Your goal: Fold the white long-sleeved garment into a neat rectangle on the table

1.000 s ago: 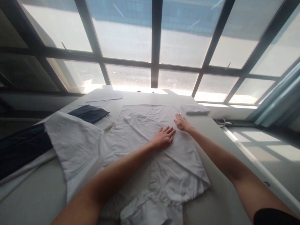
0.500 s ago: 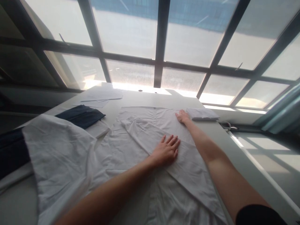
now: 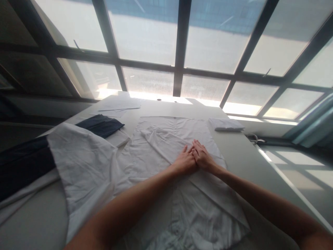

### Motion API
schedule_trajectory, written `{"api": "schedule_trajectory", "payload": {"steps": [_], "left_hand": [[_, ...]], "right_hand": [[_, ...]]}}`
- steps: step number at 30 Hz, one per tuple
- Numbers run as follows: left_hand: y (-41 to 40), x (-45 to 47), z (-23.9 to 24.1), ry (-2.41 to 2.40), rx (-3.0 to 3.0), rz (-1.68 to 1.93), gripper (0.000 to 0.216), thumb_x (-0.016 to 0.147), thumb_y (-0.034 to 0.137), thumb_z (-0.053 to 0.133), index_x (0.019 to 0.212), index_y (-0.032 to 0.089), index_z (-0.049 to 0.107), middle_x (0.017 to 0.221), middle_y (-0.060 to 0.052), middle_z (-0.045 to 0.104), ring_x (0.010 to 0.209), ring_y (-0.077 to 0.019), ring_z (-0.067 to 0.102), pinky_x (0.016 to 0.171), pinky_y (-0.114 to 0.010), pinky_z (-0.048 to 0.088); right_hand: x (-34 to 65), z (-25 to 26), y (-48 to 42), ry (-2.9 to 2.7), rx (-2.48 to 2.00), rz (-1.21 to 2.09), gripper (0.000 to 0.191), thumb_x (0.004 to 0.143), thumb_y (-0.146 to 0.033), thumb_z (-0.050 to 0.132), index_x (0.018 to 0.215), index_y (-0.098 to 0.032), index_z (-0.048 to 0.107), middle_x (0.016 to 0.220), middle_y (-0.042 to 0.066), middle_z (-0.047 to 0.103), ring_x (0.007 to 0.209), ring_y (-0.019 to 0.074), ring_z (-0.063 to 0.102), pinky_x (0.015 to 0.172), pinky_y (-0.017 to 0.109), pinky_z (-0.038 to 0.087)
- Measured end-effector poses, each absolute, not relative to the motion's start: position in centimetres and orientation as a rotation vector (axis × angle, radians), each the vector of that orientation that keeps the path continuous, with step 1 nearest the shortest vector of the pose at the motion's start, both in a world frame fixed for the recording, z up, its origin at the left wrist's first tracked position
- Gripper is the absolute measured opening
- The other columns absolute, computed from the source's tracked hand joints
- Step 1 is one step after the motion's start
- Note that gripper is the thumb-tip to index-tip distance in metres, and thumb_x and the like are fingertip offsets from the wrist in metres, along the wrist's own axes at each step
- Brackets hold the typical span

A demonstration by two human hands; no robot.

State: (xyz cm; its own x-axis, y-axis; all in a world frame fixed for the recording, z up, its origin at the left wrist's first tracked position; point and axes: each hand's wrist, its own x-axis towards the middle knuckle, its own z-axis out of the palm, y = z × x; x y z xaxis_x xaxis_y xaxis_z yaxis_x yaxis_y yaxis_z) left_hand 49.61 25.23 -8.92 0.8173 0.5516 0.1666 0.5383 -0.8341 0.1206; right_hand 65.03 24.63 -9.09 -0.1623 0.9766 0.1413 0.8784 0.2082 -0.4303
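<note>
Cloth (image 3: 153,156), white, thin and wrinkled, lies across a smooth white table (image 3: 234,149) beneath the flat left hand (image 3: 183,162), fingers slightly spread, and the right hand (image 3: 204,159), fingers together, overlapping it. Navy fabric (image 3: 101,125) and loose papers (image 3: 119,104) lie leftward, a flat white stack (image 3: 225,124) rightward; beyond are dark-framed windows (image 3: 145,34) and a pleated curtain (image 3: 309,128).

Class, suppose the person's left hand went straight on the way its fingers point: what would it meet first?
The left hand would most likely meet the right hand, which appears to lie partly over it, though depth is unclear.
</note>
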Motion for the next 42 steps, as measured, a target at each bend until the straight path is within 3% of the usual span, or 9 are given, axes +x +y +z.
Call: {"api": "schedule_trajectory", "payload": {"steps": [5,10,13,19,23,33,37,42], "left_hand": [[25.3,49.8,-8.7,0.915,2.915,0.286,0.058,0.109,0.035,0.034,0.164,0.017,0.034,0.170,-0.013,0.032,0.158,-0.0300,0.025,0.126,-0.058,0.023],[26.0,49.3,-7.8,0.973,2.863,0.171,0.059,0.110,0.040,0.029,0.164,0.018,0.033,0.171,-0.011,0.028,0.159,-0.0283,0.023,0.127,-0.056,0.020],[28.6,46.9,-7.2,1.080,2.826,0.109,0.061,0.110,0.048,0.028,0.165,0.021,0.032,0.173,-0.010,0.024,0.160,-0.0300,0.019,0.126,-0.059,0.018],[36.6,38.5,-6.5,1.519,2.663,-0.010,0.061,0.111,0.046,0.027,0.167,0.023,0.027,0.174,-0.011,0.018,0.161,-0.0308,0.014,0.127,-0.055,0.015],[39.2,36.1,-6.5,1.666,2.613,-0.029,0.062,0.110,0.046,0.025,0.167,0.024,0.026,0.174,-0.009,0.019,0.161,-0.0337,0.012,0.125,-0.062,0.014],[40.2,36.4,-7.2,1.656,2.598,0.019,0.064,0.108,0.049,0.025,0.168,0.025,0.025,0.174,-0.007,0.019,0.161,-0.0318,0.012,0.127,-0.061,0.011],[40.0,36.4,-7.2,1.657,2.593,0.017,0.064,0.108,0.049,0.024,0.168,0.025,0.025,0.174,-0.007,0.019,0.161,-0.0324,0.012,0.126,-0.062,0.011],[40.1,36.4,-6.3,1.654,2.568,-0.069,0.064,0.109,0.049,0.022,0.169,0.028,0.020,0.176,-0.006,0.013,0.162,-0.0320,0.007,0.126,-0.063,0.010]], "right_hand": [[67.1,-9.6,17.5,-2.146,-1.909,0.204,0.069,0.108,-0.045,0.026,0.164,-0.004,0.031,0.170,0.018,0.025,0.159,0.0270,0.020,0.130,0.048,0.017],[68.8,-9.2,15.0,-2.152,-2.077,0.054,0.069,0.107,-0.041,0.030,0.163,-0.001,0.032,0.169,0.019,0.027,0.159,0.0271,0.021,0.130,0.046,0.017],[69.3,-9.3,14.1,-2.131,-2.119,0.033,0.069,0.107,-0.040,0.030,0.163,-0.001,0.031,0.170,0.019,0.026,0.159,0.0272,0.022,0.130,0.046,0.016],[69.6,-9.5,13.7,-2.109,-2.110,0.021,0.068,0.106,-0.040,0.033,0.162,-0.001,0.033,0.169,0.019,0.027,0.158,0.0285,0.025,0.130,0.048,0.018],[69.8,-8.8,13.1,-2.162,-2.035,0.041,0.065,0.106,-0.037,0.035,0.161,-0.002,0.036,0.169,0.019,0.029,0.158,0.0281,0.024,0.130,0.049,0.015],[72.9,-7.2,4.7,-2.683,-1.435,0.327,0.061,0.110,-0.045,0.040,0.167,-0.030,0.024,0.174,0.003,0.011,0.161,0.0238,0.004,0.130,0.052,0.001],[73.8,-6.7,1.9,-2.722,-1.335,0.489,0.061,0.111,-0.047,0.039,0.167,-0.035,0.019,0.173,0.001,0.014,0.161,0.0230,0.005,0.129,0.053,-0.002],[73.5,-5.3,1.9,-2.592,-1.363,0.623,0.060,0.111,-0.052,0.036,0.166,-0.032,0.028,0.171,0.004,0.023,0.160,0.0252,0.011,0.130,0.054,0.001]]}}
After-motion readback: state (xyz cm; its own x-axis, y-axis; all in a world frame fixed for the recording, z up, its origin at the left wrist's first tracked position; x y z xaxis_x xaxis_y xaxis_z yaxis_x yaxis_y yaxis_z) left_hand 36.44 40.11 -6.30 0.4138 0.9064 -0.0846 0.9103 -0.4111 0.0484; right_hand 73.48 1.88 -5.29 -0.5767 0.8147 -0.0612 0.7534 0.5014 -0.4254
